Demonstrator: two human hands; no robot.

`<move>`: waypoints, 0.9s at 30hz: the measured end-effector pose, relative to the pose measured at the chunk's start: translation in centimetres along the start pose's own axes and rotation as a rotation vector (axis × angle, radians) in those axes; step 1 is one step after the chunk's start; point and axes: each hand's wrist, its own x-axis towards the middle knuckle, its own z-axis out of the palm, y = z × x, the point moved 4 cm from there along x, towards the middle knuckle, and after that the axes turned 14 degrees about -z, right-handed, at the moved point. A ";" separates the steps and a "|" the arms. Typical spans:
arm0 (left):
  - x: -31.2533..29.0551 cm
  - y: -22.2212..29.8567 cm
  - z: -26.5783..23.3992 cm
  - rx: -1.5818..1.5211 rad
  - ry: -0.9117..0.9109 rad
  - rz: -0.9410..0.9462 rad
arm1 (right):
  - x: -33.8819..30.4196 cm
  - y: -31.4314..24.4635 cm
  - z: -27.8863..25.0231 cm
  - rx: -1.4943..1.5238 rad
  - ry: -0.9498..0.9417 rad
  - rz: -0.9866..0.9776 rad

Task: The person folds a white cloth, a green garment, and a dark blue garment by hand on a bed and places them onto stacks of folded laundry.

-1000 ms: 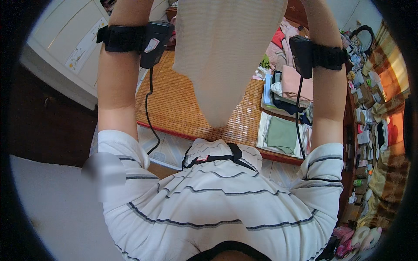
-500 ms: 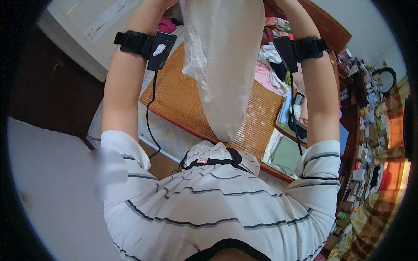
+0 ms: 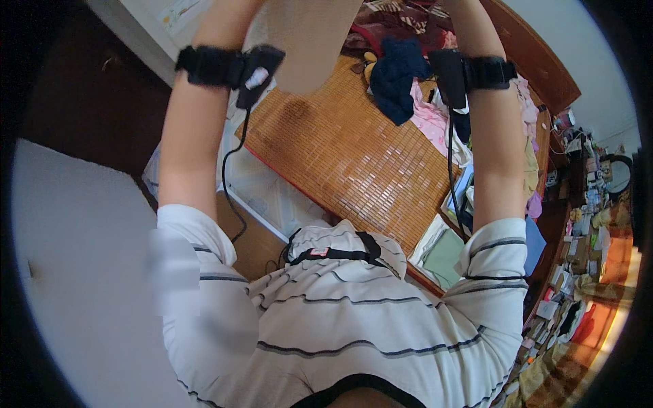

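Note:
A cream, smooth piece of cloth (image 3: 306, 47) hangs down from the upper edge, beside my raised left forearm (image 3: 194, 136). Its lower end is rounded and hangs over a bed with a brown slatted mat (image 3: 326, 143). Whether the cloth is a garment or a sheet I cannot tell. Both my arms reach up and forward, so my left hand and my right hand lie beyond the upper edge. My right forearm (image 3: 500, 143) is apart from the visible cloth. What grips the cloth is hidden.
On the mat's far side lie a dark navy garment (image 3: 396, 78), a pink patterned cloth (image 3: 428, 119) and a dark red blanket (image 3: 381, 24). Folded green cloth (image 3: 442, 258) sits at the near right corner. Cluttered shelves (image 3: 578, 224) line the right; black cables (image 3: 226, 170) hang from my forearm straps.
The cloth has swung upward and to the left, and its lower end has risen well off the mat. The navy garment and more of the mat now show. My hands have passed above the upper edge.

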 end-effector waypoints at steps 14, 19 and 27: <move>-45.8 6.9 15.1 -0.409 -1.034 -0.578 | -52.9 11.1 -11.2 0.612 0.802 0.931; -56.7 4.7 15.9 -0.536 -1.207 -0.992 | -73.9 12.7 -16.7 0.415 1.156 1.090; -70.2 -5.4 14.0 -0.470 -1.044 -1.696 | -81.6 9.2 -16.5 0.138 1.249 1.321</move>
